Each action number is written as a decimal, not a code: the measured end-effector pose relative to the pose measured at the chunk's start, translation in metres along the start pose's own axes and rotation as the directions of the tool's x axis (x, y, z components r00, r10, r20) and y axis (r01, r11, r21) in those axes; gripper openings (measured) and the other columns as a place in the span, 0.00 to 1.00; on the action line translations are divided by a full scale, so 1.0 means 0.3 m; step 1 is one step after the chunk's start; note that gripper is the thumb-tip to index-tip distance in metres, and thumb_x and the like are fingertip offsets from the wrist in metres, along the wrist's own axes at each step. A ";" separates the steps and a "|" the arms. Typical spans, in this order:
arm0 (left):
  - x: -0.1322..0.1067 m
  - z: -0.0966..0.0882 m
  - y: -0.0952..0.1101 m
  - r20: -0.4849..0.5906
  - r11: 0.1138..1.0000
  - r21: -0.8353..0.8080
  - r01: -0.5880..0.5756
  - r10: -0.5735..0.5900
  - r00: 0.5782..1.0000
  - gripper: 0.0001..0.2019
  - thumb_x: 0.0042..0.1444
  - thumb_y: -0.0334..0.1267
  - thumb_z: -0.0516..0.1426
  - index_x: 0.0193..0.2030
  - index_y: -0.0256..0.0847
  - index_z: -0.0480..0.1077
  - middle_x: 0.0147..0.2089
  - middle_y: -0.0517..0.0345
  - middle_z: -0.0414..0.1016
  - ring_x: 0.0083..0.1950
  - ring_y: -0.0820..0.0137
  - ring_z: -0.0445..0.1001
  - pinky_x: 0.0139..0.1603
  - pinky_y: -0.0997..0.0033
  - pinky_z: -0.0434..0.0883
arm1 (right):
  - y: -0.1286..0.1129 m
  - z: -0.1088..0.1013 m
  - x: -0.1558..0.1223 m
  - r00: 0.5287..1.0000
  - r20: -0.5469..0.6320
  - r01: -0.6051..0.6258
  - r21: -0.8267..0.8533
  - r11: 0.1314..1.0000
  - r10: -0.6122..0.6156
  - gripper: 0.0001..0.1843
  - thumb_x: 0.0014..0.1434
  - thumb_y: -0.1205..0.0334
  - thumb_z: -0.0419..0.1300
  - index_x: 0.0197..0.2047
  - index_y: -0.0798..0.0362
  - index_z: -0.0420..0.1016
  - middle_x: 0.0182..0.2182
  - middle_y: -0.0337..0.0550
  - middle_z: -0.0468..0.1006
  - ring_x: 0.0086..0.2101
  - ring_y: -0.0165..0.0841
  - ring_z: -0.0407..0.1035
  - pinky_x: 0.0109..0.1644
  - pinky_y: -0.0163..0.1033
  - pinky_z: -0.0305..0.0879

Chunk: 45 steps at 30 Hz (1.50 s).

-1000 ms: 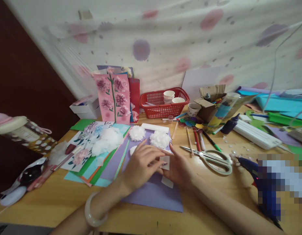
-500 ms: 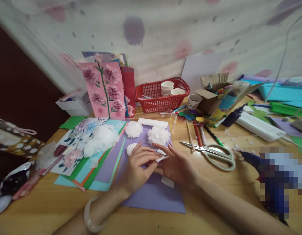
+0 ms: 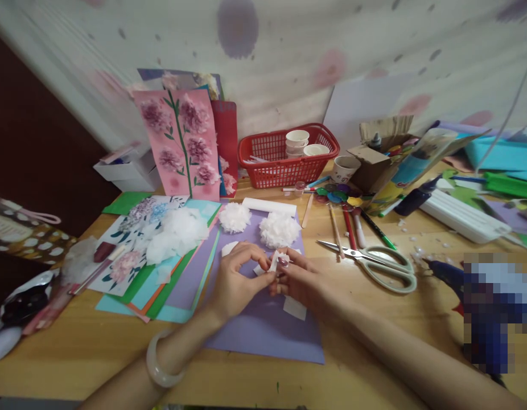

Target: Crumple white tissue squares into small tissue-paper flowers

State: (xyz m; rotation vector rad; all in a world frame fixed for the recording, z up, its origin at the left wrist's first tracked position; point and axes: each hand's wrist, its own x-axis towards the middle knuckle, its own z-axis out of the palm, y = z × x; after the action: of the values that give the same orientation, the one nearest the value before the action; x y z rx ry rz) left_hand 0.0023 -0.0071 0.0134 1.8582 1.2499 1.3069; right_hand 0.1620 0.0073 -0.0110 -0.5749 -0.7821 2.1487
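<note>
A small folded piece of white paper (image 3: pixel 274 261) is pinched between the fingertips of my left hand (image 3: pixel 240 276) and my right hand (image 3: pixel 304 279). Both hands are closed and meet above a purple sheet of paper (image 3: pixel 267 336). Just beyond them on this sheet lie two fluffy white paper flowers, a smaller one (image 3: pixel 234 217) to the left and a fuller one (image 3: pixel 279 230) to the right. A white paper square (image 3: pixel 295 308) lies under my right wrist. More white paper (image 3: pixel 229 249) shows partly behind my left hand.
Behind the flowers lies a white roll (image 3: pixel 270 206). Scissors (image 3: pixel 370 262) and a blurred-out blue glue gun (image 3: pixel 451 279) are to the right. A red basket (image 3: pixel 284 171) with paper cups stands at the back. Colored sheets (image 3: pixel 182 296) and crumpled white tissue (image 3: pixel 178 233) lie left.
My right fingers, stretched out before, have curled in around the white paper. The piece now stands more upright between my fingertips. The whole view has shifted slightly.
</note>
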 end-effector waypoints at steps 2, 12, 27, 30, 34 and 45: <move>0.002 -0.001 0.005 0.038 1.000 -0.008 -0.011 0.011 0.999 0.11 0.46 0.31 0.65 0.22 0.40 0.66 0.27 0.60 0.72 0.35 0.68 0.71 0.44 0.66 0.68 | -0.006 0.007 -0.006 0.999 -0.036 0.020 -0.026 0.999 -0.021 0.15 0.51 0.59 0.69 0.36 0.53 0.68 0.25 0.35 0.75 0.25 0.26 0.71 0.33 0.32 0.67; 0.005 -0.003 -0.011 0.076 0.972 -0.213 0.101 -0.087 0.993 0.11 0.51 0.39 0.62 0.25 0.40 0.65 0.32 0.57 0.72 0.37 0.68 0.72 0.42 0.69 0.68 | -0.024 0.017 -0.003 0.982 -0.158 0.083 -0.140 0.987 -0.105 0.17 0.47 0.56 0.71 0.33 0.54 0.69 0.23 0.34 0.74 0.21 0.22 0.64 0.27 0.28 0.58; 0.027 -0.041 0.017 0.227 0.928 -0.251 0.274 -0.219 0.949 0.08 0.54 0.39 0.55 0.27 0.38 0.69 0.28 0.58 0.70 0.32 0.70 0.69 0.35 0.72 0.67 | -0.047 0.020 -0.020 0.967 -0.074 0.201 -0.378 0.904 -0.246 0.12 0.50 0.55 0.69 0.30 0.54 0.74 0.22 0.34 0.73 0.23 0.24 0.65 0.29 0.31 0.62; 0.028 -0.044 0.020 0.237 0.930 -0.261 0.258 -0.197 0.951 0.08 0.54 0.38 0.55 0.27 0.38 0.69 0.28 0.58 0.70 0.32 0.70 0.69 0.36 0.72 0.67 | -0.046 0.019 -0.020 0.966 -0.068 0.204 -0.384 0.901 -0.248 0.12 0.50 0.55 0.69 0.31 0.54 0.74 0.23 0.35 0.73 0.23 0.25 0.66 0.29 0.32 0.63; 0.028 -0.044 0.020 0.223 0.943 -0.231 0.238 -0.187 0.957 0.07 0.53 0.37 0.56 0.27 0.38 0.70 0.28 0.56 0.72 0.33 0.68 0.70 0.37 0.70 0.68 | -0.046 0.016 -0.017 0.966 -0.068 0.205 -0.395 0.895 -0.251 0.11 0.50 0.56 0.69 0.30 0.54 0.74 0.23 0.35 0.73 0.23 0.26 0.66 0.29 0.32 0.63; 0.024 -0.039 0.012 0.202 0.940 -0.252 0.229 -0.180 0.963 0.06 0.52 0.36 0.56 0.26 0.39 0.72 0.28 0.56 0.73 0.34 0.67 0.72 0.41 0.67 0.70 | -0.036 0.018 -0.018 0.952 -0.167 0.194 -0.320 0.927 -0.257 0.09 0.50 0.58 0.69 0.31 0.53 0.77 0.23 0.36 0.75 0.24 0.25 0.65 0.30 0.32 0.61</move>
State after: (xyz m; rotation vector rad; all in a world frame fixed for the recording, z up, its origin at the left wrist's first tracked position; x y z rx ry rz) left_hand -0.0064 -0.0028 0.0238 1.5657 1.0779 1.1126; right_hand 0.1674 0.0071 0.0011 -0.8085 -1.0143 1.7375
